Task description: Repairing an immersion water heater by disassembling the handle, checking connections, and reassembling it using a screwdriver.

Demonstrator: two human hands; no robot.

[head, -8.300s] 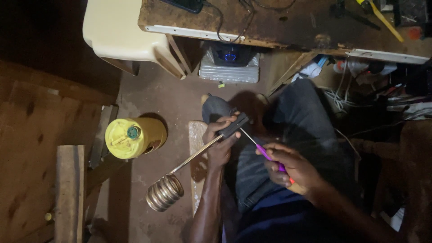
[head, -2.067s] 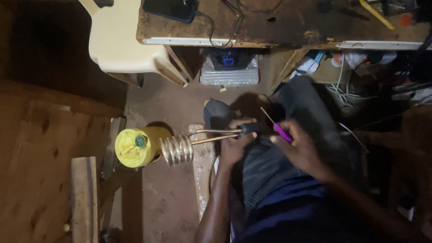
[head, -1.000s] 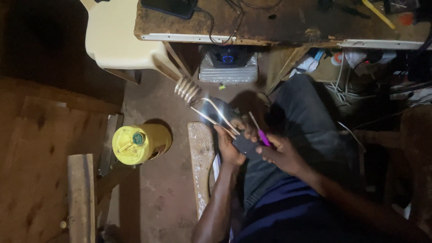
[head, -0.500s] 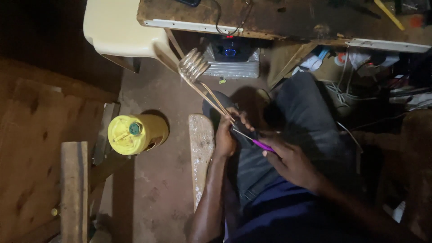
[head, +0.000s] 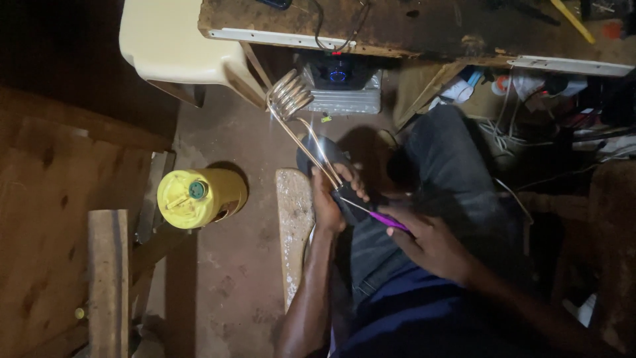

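Head view showed the left hand gripping the coil heater by its black base over the lap, the right hand pinching a purple-handled screwdriver; steadying the base seemed wise.

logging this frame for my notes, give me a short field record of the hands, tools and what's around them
left hand: grips the dark handle of a coil heater, coil pointing up and away
right hand: holds a purple screwdriver, tip at the handle
posture: person seated, legs in dark trousers
floor: yellow jug beside a wooden plank
above: cream chair, cluttered workbench, grey box with a blue light under it
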